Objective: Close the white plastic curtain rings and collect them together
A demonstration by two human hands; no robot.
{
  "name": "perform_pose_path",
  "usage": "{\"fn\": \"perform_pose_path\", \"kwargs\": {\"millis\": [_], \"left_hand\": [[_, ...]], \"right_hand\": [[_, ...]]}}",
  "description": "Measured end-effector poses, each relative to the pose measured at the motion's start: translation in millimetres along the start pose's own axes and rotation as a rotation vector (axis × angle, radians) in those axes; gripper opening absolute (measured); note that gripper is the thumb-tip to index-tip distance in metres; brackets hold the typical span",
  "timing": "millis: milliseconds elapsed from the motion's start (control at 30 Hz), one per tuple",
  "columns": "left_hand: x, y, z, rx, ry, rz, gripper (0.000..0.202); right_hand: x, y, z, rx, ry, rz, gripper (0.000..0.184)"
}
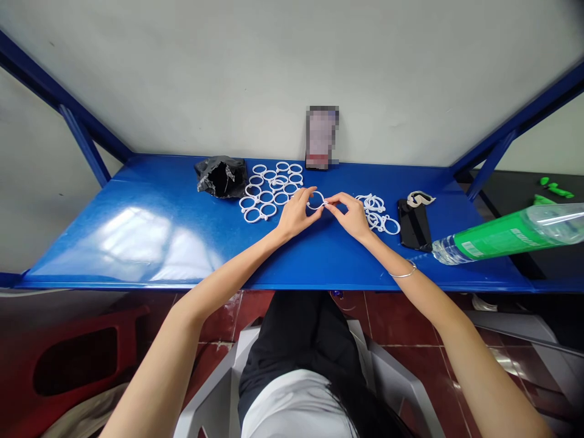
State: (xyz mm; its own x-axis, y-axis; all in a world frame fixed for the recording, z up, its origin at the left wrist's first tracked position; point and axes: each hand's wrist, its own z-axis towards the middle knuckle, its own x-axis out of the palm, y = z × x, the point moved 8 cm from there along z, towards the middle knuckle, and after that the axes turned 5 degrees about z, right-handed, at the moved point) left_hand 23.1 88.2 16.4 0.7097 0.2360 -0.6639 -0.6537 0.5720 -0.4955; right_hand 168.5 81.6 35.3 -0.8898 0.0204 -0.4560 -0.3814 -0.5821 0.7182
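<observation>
My left hand (295, 214) and my right hand (351, 216) meet over the middle of the blue table (150, 231). Together they pinch one white plastic ring (316, 200) between the fingertips, the left on its left side, the right on its right side. Behind and left of my left hand lie several white rings (272, 188) laid out flat in rows. A looser heap of white rings (378, 213) sits just right of my right hand. A thin bracelet (404, 274) circles my right wrist.
A crumpled black plastic bag (221, 176) lies at the back left. A phone (322, 137) leans against the wall. A black phone (414, 224) and a white clip-like piece (420, 198) lie to the right. A green-labelled water bottle (506, 235) lies on its side over the right edge.
</observation>
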Motion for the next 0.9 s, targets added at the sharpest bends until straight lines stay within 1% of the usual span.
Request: {"fn": "perform_pose_path", "kwargs": {"millis": [167, 300, 467, 900], "left_hand": [[-0.7, 1.6, -0.1, 0.000, -0.027, 0.040, 0.047], [-2.1, 0.1, 0.4, 0.012, -0.031, 0.064, 0.041], [-1.8, -0.2, 1.6, 0.013, -0.002, 0.082, 0.032], [-1.5, 1.1, 2.2, -0.029, 0.032, 0.081, 0.029]], "right_hand": [[0.1, 3.5, 0.0, -0.033, -0.003, -0.028, 0.018], [0.0, 5.4, -0.2, -0.055, -0.004, -0.048, 0.017], [0.3, 6.4, -0.3, -0.057, -0.001, -0.059, 0.014], [2.1, 6.3, -0.6, -0.060, 0.008, -0.056, 0.009]]}}
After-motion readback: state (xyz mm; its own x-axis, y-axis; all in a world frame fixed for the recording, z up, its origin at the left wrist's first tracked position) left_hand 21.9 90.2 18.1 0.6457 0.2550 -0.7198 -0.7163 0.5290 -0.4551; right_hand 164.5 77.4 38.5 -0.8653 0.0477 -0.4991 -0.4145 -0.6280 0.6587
